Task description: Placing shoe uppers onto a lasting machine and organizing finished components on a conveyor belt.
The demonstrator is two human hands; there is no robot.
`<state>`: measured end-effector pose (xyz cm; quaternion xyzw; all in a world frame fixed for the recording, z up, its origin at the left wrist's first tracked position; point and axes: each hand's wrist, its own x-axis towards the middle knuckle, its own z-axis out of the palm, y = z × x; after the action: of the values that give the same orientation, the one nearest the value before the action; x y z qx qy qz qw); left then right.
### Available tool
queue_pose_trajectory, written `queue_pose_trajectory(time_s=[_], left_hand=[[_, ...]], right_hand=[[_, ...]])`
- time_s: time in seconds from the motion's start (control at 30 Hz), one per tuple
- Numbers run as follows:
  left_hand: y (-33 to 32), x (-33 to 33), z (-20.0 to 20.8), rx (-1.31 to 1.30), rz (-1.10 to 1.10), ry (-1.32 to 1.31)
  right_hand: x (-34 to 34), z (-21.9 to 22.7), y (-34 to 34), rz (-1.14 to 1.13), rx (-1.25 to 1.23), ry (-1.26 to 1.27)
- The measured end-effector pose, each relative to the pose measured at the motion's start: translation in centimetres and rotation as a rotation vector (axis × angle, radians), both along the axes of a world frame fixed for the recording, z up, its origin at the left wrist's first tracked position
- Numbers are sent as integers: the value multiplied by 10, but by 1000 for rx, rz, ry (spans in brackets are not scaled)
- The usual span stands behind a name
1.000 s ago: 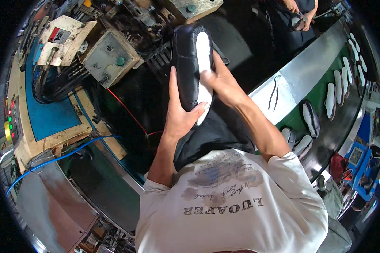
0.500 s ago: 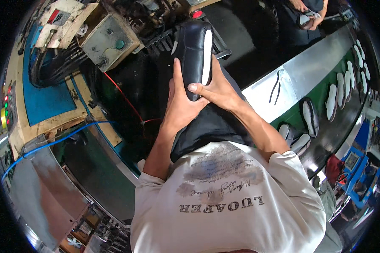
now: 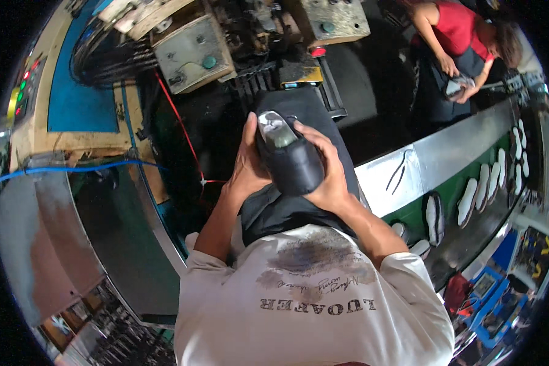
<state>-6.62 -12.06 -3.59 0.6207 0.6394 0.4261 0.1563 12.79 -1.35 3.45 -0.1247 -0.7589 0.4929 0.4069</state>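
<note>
While the left hand (image 3: pixel 248 166) and the right hand (image 3: pixel 330 177) clasp 1 black shoe (image 3: pixel 294 166) between them over the lap (image 3: pixel 268 210), large block lettering (image 3: pixel 318 306) and smaller script (image 3: pixel 317 282) mark the white shirt (image 3: pixel 314 337).

Decent gap left of the left hand (image 3: pixel 250 169), but a thin red cord (image 3: pixel 183 129) cuts through and a grimy grey metal box (image 3: pixel 186 52) blocks farther ahead.

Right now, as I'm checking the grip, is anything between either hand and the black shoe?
Nothing visible: the left hand and right hand hold the black shoe bare, one on each side. The nearby pliers lie apart, on the metal ledge to the right.
</note>
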Motion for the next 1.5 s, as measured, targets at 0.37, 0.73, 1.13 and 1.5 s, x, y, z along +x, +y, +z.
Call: queue_pose_trajectory(time_s=[0.37,0.73,1.13,1.5], left_hand=[[-113,-38,18,-147,648,-307],[-394,-219,-80,-204,1700,-158],[-184,-294,-84,-297,768,-607],[85,-47,-35,-453,128,-707]], right_hand=[[-10,-7,16,147,59,-425],[110,-100,100,-173,-424,-592],[406,-125,33,-1052,-459,-1061],[437,-163,-275,-1340,-711,-1308]])
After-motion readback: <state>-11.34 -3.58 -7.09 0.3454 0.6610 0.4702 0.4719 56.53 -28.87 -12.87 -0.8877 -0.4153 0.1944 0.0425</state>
